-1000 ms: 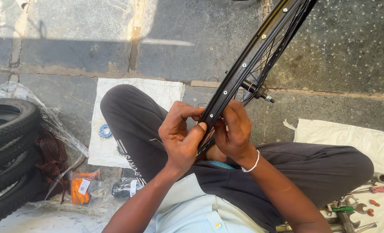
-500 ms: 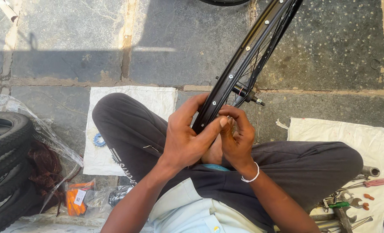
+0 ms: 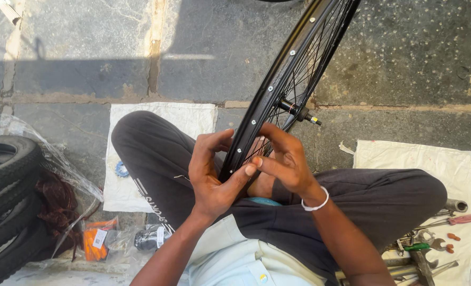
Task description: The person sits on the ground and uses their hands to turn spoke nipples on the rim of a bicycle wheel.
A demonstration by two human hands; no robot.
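Two hands meet at the lower end of a black bicycle wheel rim (image 3: 278, 87), which runs from the middle of the frame up to the top right, its hub axle (image 3: 299, 112) poking out just right of centre. In the head view, the left hand (image 3: 212, 175) is wrapped around the rim's bottom section from the left, fingers curled on it and thumb pressed against its edge. The right hand (image 3: 286, 161) — a white bangle (image 3: 315, 203) at the wrist — comes in from the right with fingertips pinched at the same spot; whether anything small sits between them I cannot tell. The rim rests over the person's dark-trousered lap (image 3: 156, 159).

By the look of it, the work is on the rim's inner channel or a spoke fitting; the next move would call for a firm left grip and fine right fingertip work.

Lower left: stacked tyres (image 3: 5, 196). Lower right: a white sack (image 3: 421, 164) with tools (image 3: 421, 249).
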